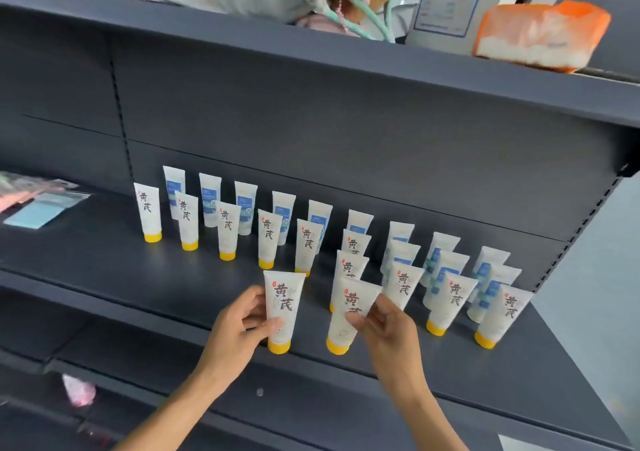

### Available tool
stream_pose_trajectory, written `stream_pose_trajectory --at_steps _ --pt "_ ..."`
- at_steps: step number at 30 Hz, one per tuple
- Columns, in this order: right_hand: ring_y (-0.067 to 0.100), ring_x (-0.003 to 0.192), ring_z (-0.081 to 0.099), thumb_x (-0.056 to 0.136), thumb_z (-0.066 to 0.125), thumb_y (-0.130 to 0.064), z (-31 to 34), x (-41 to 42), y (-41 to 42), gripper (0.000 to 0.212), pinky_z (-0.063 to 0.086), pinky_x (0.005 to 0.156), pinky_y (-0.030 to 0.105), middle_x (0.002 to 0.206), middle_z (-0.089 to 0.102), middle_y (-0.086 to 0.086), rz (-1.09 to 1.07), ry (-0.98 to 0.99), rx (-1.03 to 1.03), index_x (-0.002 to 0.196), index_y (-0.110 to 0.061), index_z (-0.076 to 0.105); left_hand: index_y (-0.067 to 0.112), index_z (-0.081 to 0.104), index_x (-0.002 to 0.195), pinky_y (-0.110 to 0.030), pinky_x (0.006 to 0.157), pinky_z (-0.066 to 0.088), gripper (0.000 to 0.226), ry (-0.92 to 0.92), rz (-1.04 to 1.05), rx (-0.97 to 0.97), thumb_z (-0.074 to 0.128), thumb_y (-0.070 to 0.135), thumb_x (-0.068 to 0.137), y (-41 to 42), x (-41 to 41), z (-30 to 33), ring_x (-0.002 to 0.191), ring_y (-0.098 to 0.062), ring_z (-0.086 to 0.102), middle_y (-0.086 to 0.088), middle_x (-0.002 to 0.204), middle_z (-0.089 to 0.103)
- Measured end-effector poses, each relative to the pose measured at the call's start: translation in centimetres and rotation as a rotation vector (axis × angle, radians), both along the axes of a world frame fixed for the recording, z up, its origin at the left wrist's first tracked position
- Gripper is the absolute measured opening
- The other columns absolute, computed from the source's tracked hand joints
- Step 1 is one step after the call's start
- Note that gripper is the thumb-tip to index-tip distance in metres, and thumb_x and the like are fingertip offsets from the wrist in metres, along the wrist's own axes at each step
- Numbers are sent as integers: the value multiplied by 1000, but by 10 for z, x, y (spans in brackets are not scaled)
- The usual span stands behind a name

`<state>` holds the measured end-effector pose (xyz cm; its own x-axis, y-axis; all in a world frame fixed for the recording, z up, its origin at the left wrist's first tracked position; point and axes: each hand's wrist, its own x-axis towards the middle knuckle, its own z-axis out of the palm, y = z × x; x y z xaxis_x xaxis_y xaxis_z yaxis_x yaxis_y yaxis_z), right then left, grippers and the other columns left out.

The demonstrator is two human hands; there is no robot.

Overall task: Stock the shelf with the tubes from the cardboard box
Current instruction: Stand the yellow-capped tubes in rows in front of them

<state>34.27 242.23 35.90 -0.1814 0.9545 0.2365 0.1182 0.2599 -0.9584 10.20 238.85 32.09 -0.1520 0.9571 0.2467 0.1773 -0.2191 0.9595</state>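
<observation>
Right now two yellow-capped tubes are standing cap-down at the shelf's front edge, lower centre of the frame: the left hand is gripping the left tube, the right hand is pinching the right tube. Both tubes are sitting close to the lip, so a careless release risks tipping one off or into the rows behind.
</observation>
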Motion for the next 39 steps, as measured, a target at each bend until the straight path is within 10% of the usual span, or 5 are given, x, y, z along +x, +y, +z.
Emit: stream_pose_trajectory --at_steps 19,39 --pt "0 90 68 93 65 -7 -38 -122 84 20 52 73 12 93 72 -17 -196 -31 13 90 -25 60 27 65 114 -21 84 57 39 -16 -62 -51 73 0 86 26 -84 -11 106 -17 70 4 113 75" --pt "4 113 62 94 60 2 -45 -119 70 41 52 99 25 119 66 -13 -160 -102 -163 130 -16 55 23 64 117 -33 85 60 37 -53 -2 -77 73 2 87 14 -71 -18 108 -19 70 3 115 74"
